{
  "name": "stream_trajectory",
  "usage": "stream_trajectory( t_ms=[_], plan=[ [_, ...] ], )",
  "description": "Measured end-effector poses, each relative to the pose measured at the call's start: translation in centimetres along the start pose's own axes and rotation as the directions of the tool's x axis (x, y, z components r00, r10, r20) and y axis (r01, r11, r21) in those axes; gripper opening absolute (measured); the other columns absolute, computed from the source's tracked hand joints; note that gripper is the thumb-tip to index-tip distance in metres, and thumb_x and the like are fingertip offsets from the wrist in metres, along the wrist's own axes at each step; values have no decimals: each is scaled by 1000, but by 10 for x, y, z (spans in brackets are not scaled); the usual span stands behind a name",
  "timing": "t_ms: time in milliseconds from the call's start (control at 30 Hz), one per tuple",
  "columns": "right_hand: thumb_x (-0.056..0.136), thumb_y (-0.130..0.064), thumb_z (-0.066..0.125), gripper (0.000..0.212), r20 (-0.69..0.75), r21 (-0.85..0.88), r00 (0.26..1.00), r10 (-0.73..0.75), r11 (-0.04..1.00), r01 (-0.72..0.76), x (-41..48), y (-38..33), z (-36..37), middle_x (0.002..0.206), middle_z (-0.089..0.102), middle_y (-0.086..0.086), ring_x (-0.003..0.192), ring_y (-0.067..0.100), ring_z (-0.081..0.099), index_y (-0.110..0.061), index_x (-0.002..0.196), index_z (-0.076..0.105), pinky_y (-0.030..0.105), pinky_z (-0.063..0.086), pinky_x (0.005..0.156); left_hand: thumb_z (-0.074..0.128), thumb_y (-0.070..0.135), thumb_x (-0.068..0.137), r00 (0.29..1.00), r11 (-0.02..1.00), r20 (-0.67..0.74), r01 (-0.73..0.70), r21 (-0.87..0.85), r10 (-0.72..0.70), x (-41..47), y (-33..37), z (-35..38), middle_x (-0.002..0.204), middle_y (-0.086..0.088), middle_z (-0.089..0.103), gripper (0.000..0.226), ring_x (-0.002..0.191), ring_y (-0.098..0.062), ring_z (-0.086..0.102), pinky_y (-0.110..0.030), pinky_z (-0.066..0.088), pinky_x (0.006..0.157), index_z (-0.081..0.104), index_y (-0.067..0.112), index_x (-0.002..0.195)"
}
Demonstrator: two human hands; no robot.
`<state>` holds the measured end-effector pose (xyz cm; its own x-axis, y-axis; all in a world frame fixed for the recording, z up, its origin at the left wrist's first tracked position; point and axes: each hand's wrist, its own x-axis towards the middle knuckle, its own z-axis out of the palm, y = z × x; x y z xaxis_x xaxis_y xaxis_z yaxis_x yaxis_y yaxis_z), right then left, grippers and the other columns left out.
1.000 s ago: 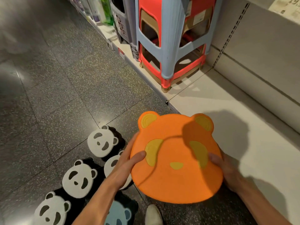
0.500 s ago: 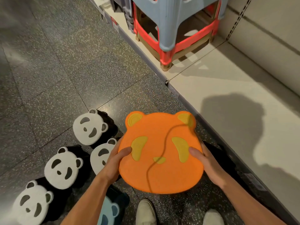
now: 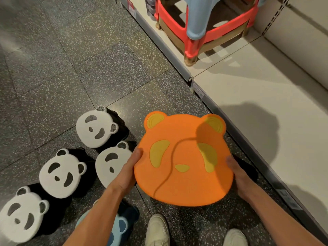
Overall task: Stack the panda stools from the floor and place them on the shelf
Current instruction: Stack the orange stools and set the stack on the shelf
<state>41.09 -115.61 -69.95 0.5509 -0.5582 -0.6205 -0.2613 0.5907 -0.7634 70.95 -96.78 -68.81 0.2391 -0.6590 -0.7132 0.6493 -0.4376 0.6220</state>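
Head view: my left hand (image 3: 126, 172) and right hand (image 3: 238, 176) clasp the orange panda stool (image 3: 183, 160) between them; stiff, light plastic, I judge.

The held panda stool (image 3: 183, 160) sits between the left hand (image 3: 126, 172) and right hand (image 3: 238, 176), above the floor (image 3: 88, 59), just left of the shelf (image 3: 257, 89). To its left, 4 panda stools (image 3: 62, 173) stand on the floor in a cluster; a 5th stool (image 3: 120, 226) lies under the left forearm. The tall nested stools (image 3: 198, 23) stand on the shelf, farther back. 2 shoes (image 3: 157, 229) lie nearest.
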Motion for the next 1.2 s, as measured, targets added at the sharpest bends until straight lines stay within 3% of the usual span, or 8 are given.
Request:
stream_trajectory(
  t_ms=[167, 433, 600, 733, 900, 1000, 1067, 1200],
  plan=[
    [37, -89, 83, 130, 16, 63, 999, 39, 997, -40, 4, 11, -3, 121, 78, -5, 108, 17, 75, -32, 148, 47, 35, 60, 83, 85, 80, 63, 999, 1000, 50, 0, -22, 1, 3, 0, -3, 141, -5, 72, 107, 126, -24, 72, -32, 64, 91, 54, 24, 149],
    [30, -69, 99, 131, 137, 114, 990, -17, 993, 1, 6, 11, -12, 118, 79, 4, 104, 25, 77, -26, 142, 47, 33, 64, 75, 91, 65, 69, 986, 998, 153, -70, 3, 68, 11, -5, -21, 148, -9, 66, 108, 130, -29, 69, -36, 62, 96, 44, 21, 156],
    [40, -75, 93, 125, 90, 96, 994, -63, 994, 55, 2, 6, -3, 124, 77, 9, 110, 29, 75, -23, 145, 50, 36, 64, 80, 91, 69, 64, 985, 990, 114, -127, -54, 132, 11, -10, -15, 138, -9, 73, 85, 120, -27, 75, -35, 65, 87, 73, 28, 136],
    [78, -83, 65, 83, 59, 109, 993, -105, 989, 99, -6, 12, -6, 134, 71, 12, 119, 32, 71, -30, 142, 63, 38, 63, 86, 84, 76, 68, 981, 985, 87, -172, -31, 174, 6, -19, -19, 140, -6, 73, 78, 124, -26, 73, -33, 64, 88, 75, 32, 133],
    [90, -76, 53, 53, 54, -6, 994, -92, 996, 92, 2, 8, -12, 118, 78, 0, 108, 21, 75, -41, 123, 74, 31, 62, 81, 58, 72, 91, 982, 981, 26, -190, 40, 189, 14, -11, -14, 138, -5, 74, 57, 125, -23, 72, -31, 64, 89, 77, 33, 129],
    [69, -87, 68, 76, 114, -79, 992, -57, 995, 66, 2, 3, -12, 123, 77, 3, 112, 25, 74, -39, 127, 72, 34, 62, 83, 47, 64, 94, 987, 985, 18, -160, 59, 160, 16, -9, -9, 130, -5, 77, 51, 114, -20, 78, -29, 65, 81, 83, 36, 118],
    [52, -86, 81, 99, 158, -73, 984, -84, 993, 96, -4, 0, -9, 123, 77, 0, 112, 24, 74, -36, 136, 63, 34, 62, 84, 69, 65, 85, 987, 984, 51, -157, 84, 153, 9, -9, -11, 130, -8, 77, 50, 111, -24, 79, -32, 66, 80, 82, 33, 120],
    [59, -58, 91, 124, 179, -189, 959, -220, 949, 253, -10, -11, 2, 145, 61, -10, 126, 17, 66, -45, 160, 21, 35, 60, 94, 98, 51, 64, 971, 952, 149, -215, 217, 185, 1, -6, -13, 145, -10, 68, 107, 126, -34, 70, -41, 63, 95, 47, 30, 156]
  ],
)
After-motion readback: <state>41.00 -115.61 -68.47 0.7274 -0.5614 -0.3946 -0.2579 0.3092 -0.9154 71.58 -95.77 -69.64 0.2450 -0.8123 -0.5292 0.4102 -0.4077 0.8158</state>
